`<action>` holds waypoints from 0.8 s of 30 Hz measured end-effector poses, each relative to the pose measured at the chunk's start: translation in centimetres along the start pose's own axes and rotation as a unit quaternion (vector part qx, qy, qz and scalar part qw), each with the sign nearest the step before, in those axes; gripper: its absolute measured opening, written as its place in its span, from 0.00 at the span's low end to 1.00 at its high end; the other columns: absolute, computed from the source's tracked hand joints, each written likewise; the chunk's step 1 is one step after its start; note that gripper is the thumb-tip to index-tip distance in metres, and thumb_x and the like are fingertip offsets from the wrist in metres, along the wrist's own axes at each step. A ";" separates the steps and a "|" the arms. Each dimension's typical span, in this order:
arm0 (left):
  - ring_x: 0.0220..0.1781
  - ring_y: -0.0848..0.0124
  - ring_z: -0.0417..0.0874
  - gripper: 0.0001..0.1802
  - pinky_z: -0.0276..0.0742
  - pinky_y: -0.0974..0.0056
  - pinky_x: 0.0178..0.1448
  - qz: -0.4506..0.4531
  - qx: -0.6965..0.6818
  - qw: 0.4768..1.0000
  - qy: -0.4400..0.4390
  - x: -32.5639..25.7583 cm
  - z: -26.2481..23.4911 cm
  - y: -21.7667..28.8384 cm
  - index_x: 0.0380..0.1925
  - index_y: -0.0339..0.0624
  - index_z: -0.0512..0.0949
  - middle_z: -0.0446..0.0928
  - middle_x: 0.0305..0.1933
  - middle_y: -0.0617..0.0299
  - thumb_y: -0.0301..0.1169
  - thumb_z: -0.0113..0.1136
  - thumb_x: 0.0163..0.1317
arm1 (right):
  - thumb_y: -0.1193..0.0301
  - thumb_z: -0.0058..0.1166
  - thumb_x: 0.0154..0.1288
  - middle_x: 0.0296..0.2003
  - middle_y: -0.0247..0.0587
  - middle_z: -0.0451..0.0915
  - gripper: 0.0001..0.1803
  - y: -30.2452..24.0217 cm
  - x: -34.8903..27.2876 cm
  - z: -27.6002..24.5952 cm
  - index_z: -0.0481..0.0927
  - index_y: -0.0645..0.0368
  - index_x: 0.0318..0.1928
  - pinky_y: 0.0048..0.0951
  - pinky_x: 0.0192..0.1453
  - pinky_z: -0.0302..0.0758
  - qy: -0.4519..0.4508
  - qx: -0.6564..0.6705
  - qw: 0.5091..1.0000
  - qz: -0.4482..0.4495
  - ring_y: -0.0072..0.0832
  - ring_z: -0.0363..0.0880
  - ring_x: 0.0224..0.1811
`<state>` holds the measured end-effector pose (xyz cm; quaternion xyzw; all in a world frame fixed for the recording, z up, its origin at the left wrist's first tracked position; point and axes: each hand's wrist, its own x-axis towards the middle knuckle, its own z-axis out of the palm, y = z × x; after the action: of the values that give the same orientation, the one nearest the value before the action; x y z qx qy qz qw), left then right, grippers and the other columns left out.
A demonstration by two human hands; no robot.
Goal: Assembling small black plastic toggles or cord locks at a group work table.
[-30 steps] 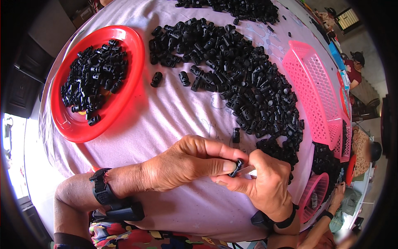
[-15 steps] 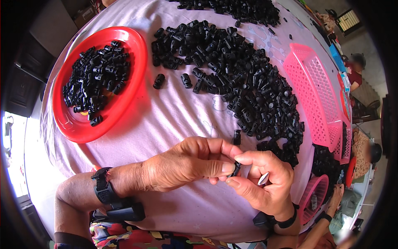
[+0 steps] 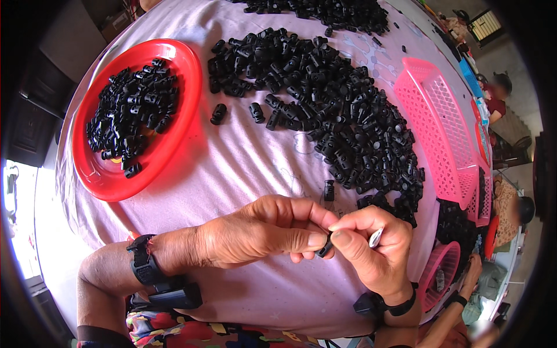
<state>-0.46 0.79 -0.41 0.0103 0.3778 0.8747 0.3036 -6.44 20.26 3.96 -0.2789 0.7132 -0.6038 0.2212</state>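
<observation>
A small black plastic cord lock (image 3: 325,249) is pinched between the thumb and fingers of my left hand (image 3: 267,235). My right hand (image 3: 377,252) meets it from the other side, thumb and forefinger at its upper end. Between the right hand's fingers sticks out a small pale, shiny blade-like piece (image 3: 376,236); the rest of it is hidden. Just beyond my hands a single cord lock (image 3: 329,190) stands near the edge of a large heap of loose black cord locks (image 3: 348,130). More of them fill a red plastic basin (image 3: 188,110) at the left.
A pink cloth (image 3: 232,174) covers the table. At the right stand a pink perforated basket (image 3: 441,139) and a round pink basket (image 3: 436,278). Another heap of black pieces (image 3: 331,14) lies at the far edge. A co-worker's arm (image 3: 464,293) reaches in at lower right.
My right thumb has shifted up over the cord lock's upper end, and the shiny piece has turned slightly. The cord lock stays in my left fingers. The whole view has shifted a little.
</observation>
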 end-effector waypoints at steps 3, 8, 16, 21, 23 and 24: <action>0.44 0.80 0.75 0.20 0.71 0.73 0.48 -0.024 -0.046 0.999 0.001 -0.2 0.1 0.1 0.57 0.36 0.71 0.77 0.46 0.65 0.29 0.58 0.66 | 0.79 0.57 0.64 0.26 0.38 0.83 0.08 -0.5 0.1 -0.9 0.79 0.67 0.44 0.16 0.31 0.75 -0.026 -0.077 0.997 -0.016 0.17 0.82 0.28; 0.45 0.80 0.76 0.18 0.72 0.73 0.49 -0.021 -0.083 0.996 0.010 -0.2 -0.1 -0.1 0.57 0.36 0.70 0.76 0.47 0.63 0.29 0.53 0.69 | 0.81 0.54 0.64 0.32 0.41 0.85 0.11 0.1 0.1 -0.5 0.77 0.69 0.48 0.18 0.36 0.79 -0.060 -0.019 0.998 -0.012 0.19 0.84 0.31; 0.46 0.79 0.78 0.18 0.74 0.74 0.47 -0.015 0.017 0.999 0.042 -0.5 0.5 0.8 0.56 0.36 0.71 0.79 0.47 0.62 0.32 0.52 0.71 | 0.82 0.56 0.63 0.31 0.44 0.85 0.10 0.0 0.1 -1.0 0.77 0.69 0.46 0.19 0.36 0.80 -0.039 -0.066 0.996 -0.040 0.22 0.85 0.33; 0.40 0.83 0.76 0.17 0.73 0.75 0.44 -0.003 0.074 0.995 0.067 -0.5 0.7 1.0 0.51 0.39 0.74 0.80 0.41 0.67 0.38 0.55 0.69 | 0.82 0.57 0.62 0.31 0.43 0.85 0.11 -0.2 0.1 -0.9 0.77 0.68 0.46 0.18 0.36 0.80 -0.047 -0.083 0.995 -0.030 0.22 0.86 0.34; 0.41 0.79 0.80 0.16 0.75 0.73 0.44 -0.007 0.066 0.994 0.087 -0.5 0.7 1.0 0.52 0.34 0.74 0.82 0.42 0.61 0.33 0.54 0.70 | 0.82 0.57 0.62 0.32 0.43 0.85 0.12 0.0 0.0 -0.7 0.77 0.68 0.46 0.18 0.36 0.80 -0.049 -0.087 0.994 -0.034 0.22 0.86 0.34; 0.41 0.79 0.80 0.16 0.75 0.73 0.44 -0.007 0.065 0.994 0.086 -0.5 0.7 0.9 0.52 0.34 0.74 0.82 0.42 0.61 0.33 0.54 0.70 | 0.81 0.57 0.62 0.27 0.38 0.82 0.10 0.1 -0.1 -0.5 0.77 0.68 0.44 0.16 0.30 0.73 -0.031 -0.108 0.993 -0.044 0.16 0.79 0.28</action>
<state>-0.37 0.50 0.81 -0.0480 0.4589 0.8437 0.2743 -6.69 20.72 3.91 -0.3511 0.7539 -0.5235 0.1854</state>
